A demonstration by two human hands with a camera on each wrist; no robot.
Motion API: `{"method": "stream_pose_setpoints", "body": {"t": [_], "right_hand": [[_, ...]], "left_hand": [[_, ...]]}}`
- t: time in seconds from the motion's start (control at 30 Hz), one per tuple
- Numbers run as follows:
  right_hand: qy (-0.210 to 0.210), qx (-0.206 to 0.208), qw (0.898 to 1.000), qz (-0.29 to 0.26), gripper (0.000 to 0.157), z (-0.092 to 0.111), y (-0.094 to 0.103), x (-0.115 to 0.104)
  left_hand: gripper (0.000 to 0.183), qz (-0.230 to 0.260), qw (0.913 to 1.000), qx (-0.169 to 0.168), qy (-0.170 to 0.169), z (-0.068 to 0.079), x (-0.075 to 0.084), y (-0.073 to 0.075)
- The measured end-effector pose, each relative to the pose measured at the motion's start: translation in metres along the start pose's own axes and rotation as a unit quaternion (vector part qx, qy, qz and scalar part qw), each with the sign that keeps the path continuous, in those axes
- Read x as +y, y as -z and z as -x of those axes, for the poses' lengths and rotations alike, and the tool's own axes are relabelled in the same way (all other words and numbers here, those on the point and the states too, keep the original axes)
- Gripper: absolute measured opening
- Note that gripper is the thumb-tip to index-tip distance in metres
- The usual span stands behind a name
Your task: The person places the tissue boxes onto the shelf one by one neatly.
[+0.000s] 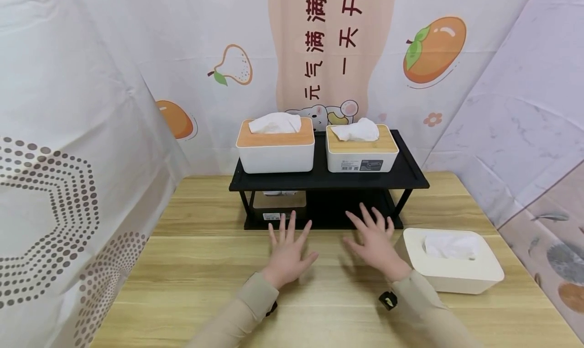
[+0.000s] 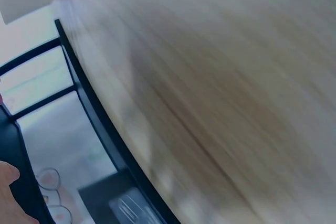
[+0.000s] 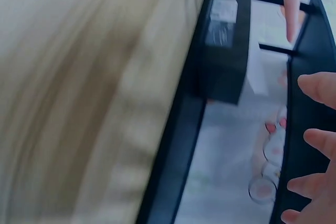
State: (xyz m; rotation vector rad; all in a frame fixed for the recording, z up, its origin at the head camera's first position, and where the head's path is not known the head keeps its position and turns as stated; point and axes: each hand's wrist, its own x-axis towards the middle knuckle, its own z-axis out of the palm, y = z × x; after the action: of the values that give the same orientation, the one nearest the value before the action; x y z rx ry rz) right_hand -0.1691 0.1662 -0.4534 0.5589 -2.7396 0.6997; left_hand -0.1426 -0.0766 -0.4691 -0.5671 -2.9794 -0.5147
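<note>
Both hands hold nothing. My left hand is spread with fingers straight, in front of the left part of a black two-tier rack. Just beyond its fingertips, a tissue box sits on the lower tier, also seen as a dark-looking box in the right wrist view. My right hand has its fingers fanned out before the right part of the lower tier. Beside it on the table stands a cream tissue box. Only a bit of the fingers shows in the left wrist view.
On the rack's top tier stand two white tissue boxes with wooden lids, the left one larger than the right one. A wood-grain table lies under everything. Printed cloth hangs behind and at both sides.
</note>
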Motion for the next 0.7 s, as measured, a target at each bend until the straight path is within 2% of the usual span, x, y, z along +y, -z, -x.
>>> {"method": "stream_pose_setpoints", "body": {"t": [0.23,0.4,0.53,0.7], "right_hand": [[-0.022,0.035,0.999,-0.005,0.063,0.012,0.035,0.032],[-0.052,0.045,0.998,-0.010,0.061,0.024,0.063,0.061],[-0.096,0.042,0.994,-0.013,0.064,0.038,0.084,0.086],[-0.158,0.014,0.987,-0.003,0.070,0.057,0.100,0.111]], "left_hand": [[0.075,0.007,0.9997,-0.004,-0.024,-0.007,0.018,-0.002],[0.076,0.027,0.9992,-0.011,-0.028,-0.012,0.028,-0.006],[0.076,0.042,0.9985,-0.001,-0.035,-0.016,0.035,-0.010],[0.076,0.056,0.9974,0.003,-0.046,-0.023,0.042,-0.014]]}}
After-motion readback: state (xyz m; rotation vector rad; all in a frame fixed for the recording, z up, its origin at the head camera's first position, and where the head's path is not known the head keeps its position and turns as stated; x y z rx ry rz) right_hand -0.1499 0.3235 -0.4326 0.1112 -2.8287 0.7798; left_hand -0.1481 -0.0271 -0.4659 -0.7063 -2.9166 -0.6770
